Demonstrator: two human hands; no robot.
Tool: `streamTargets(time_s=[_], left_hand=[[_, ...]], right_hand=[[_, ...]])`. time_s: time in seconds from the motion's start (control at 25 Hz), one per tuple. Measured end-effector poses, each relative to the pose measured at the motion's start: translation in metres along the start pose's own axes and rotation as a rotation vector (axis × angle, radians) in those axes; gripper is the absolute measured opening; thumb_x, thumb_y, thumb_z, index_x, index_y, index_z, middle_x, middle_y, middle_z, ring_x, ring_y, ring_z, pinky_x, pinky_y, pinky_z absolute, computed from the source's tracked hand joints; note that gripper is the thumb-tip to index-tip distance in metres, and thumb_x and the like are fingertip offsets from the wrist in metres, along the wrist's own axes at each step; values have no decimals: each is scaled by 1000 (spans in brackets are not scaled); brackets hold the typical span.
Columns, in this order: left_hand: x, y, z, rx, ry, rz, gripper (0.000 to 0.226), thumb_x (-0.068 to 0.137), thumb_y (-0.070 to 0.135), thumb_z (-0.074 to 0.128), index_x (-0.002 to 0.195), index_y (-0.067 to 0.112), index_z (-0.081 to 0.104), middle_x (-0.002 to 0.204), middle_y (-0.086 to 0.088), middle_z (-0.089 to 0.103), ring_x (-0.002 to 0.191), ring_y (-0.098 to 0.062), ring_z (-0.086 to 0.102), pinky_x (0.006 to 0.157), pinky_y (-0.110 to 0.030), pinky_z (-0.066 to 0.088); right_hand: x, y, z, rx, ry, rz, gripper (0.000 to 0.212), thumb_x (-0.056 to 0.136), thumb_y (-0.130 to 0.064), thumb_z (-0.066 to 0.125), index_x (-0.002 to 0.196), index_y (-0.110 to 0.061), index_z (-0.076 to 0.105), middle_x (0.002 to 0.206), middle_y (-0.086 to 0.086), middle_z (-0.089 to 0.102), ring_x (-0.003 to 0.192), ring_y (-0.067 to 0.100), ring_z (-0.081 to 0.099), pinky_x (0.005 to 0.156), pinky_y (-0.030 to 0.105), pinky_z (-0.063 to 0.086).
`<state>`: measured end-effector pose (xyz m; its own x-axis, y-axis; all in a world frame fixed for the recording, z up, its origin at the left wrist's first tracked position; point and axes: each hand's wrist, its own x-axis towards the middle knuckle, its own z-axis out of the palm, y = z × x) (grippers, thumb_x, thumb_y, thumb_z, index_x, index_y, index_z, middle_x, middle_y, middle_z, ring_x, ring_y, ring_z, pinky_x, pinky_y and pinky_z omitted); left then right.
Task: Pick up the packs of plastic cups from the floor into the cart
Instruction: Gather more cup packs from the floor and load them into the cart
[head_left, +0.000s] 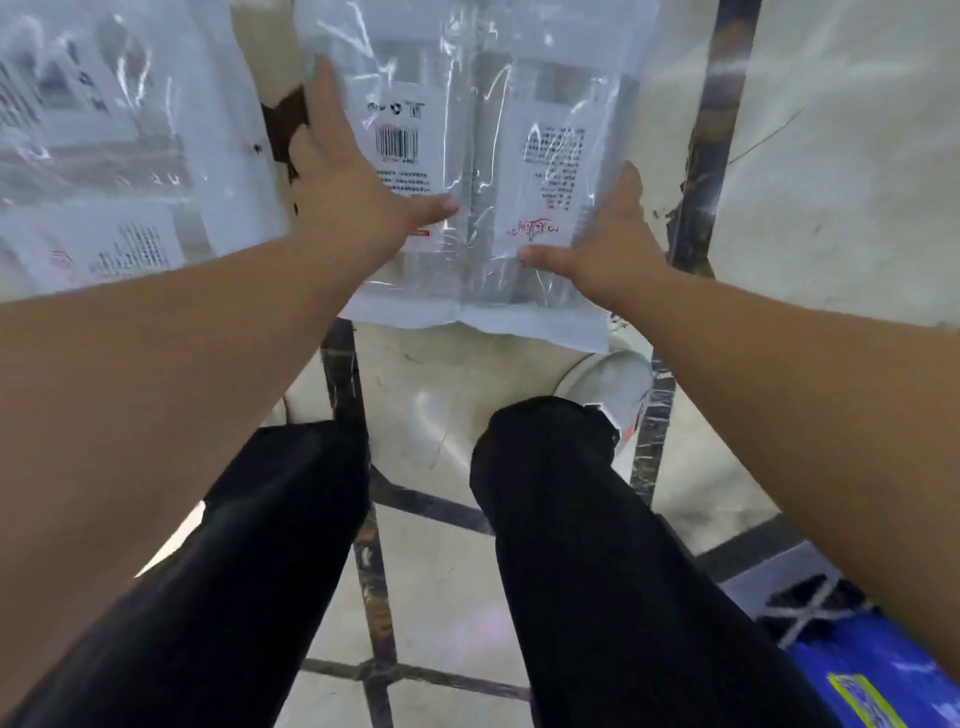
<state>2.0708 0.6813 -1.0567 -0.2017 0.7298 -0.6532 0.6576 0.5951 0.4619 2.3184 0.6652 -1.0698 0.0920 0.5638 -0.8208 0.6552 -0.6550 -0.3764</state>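
Pack (483, 93) is held up over the floor (441, 597) between both hands. The barcode (397, 143) is clear, but the small print and red logo are too blurry to read. Left hand (353, 187) lies flat, fingers straight. Right hand (608, 244) has its thumb on the front; I can't tell about its other fingers. Second pack (104, 156) is cut off at left.

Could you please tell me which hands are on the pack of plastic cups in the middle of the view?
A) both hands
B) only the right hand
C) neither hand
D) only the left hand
A: the left hand lies against the left edge of the pack of plastic cups, and the right hand holds its right edge, thumb on the front.
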Motion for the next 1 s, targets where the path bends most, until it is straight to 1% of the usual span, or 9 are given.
streamTargets(time_s=[0.08, 0.2, 0.28, 0.44, 0.6, 0.72, 0.8, 0.92, 1.0], left_hand=[[-10, -2, -11, -87, -27, -52, 156, 40, 65, 96, 157, 45, -5, 140, -6, 36, 130, -29, 49, 106, -52, 47], [-56, 35, -43, -58, -73, -61, 150, 55, 43, 99, 161, 36, -7, 140, -8, 32, 133, -28, 42, 113, -46, 38], [-103, 74, -79, -72, -44, -65, 146, 59, 41, 98, 160, 38, -6, 147, -10, 29, 135, -26, 39, 113, -43, 35], [-201, 155, -186, -87, 16, -10, 142, 62, 41, 96, 160, 38, -6, 151, -12, 26, 138, -23, 33, 110, -39, 30], [-319, 229, -325, -77, 137, 31, 142, 61, 45, 95, 161, 33, -4, 154, -9, 28, 142, -18, 24, 114, -40, 26], [-400, 258, -405, -115, 283, 18, 140, 61, 48, 94, 161, 36, -2, 155, -10, 28, 141, -18, 23, 116, -44, 26], [-457, 261, -451, -183, 399, -12, 140, 62, 48, 94, 160, 42, -5, 157, -10, 25, 144, -21, 22, 118, -45, 24], [-527, 234, -502, -272, 572, -26, 140, 62, 55, 92, 155, 52, -12, 163, -9, 20, 151, -26, 14, 120, -52, 23], [-564, 209, -535, -318, 656, -24, 137, 64, 57, 90, 150, 56, -16, 168, -5, 11, 153, -25, 9, 120, -50, 22]], right_hand=[[-10, -5, -6, -14, 17, -49, 134, 49, -61, 91, 152, -22, 14, 148, 4, 43, 131, 25, 50, 109, 51, 46], [-63, -32, -49, -79, 83, -73, 123, 62, -50, 92, 154, -25, 15, 147, -5, 45, 130, 22, 51, 107, 47, 45], [-117, -56, -87, -101, 115, -123, 116, 65, -46, 91, 154, -26, 19, 139, -15, 41, 127, 16, 50, 102, 41, 46], [-247, -131, -166, -108, 134, -160, 120, 66, -47, 91, 155, -27, 14, 145, -4, 45, 118, 22, 58, 96, 41, 49], [-394, -231, -244, -161, 129, -306, 119, 73, -44, 89, 157, -23, 8, 150, 5, 42, 123, 28, 57, 96, 40, 48], [-478, -296, -272, -199, 106, -454, 120, 73, -45, 88, 158, -20, 6, 148, 6, 43, 127, 28, 54, 98, 43, 49], [-530, -342, -279, -246, 85, -573, 122, 71, -47, 88, 157, -22, 5, 146, 6, 44, 126, 28, 54, 97, 44, 50], [-603, -405, -269, -306, 63, -778, 118, 71, -46, 87, 156, -27, 8, 147, 1, 42, 126, 23, 53, 91, 33, 45], [-645, -438, -248, -330, 50, -871, 118, 70, -47, 87, 157, -30, 8, 150, -2, 40, 128, 21, 52, 93, 34, 45]])
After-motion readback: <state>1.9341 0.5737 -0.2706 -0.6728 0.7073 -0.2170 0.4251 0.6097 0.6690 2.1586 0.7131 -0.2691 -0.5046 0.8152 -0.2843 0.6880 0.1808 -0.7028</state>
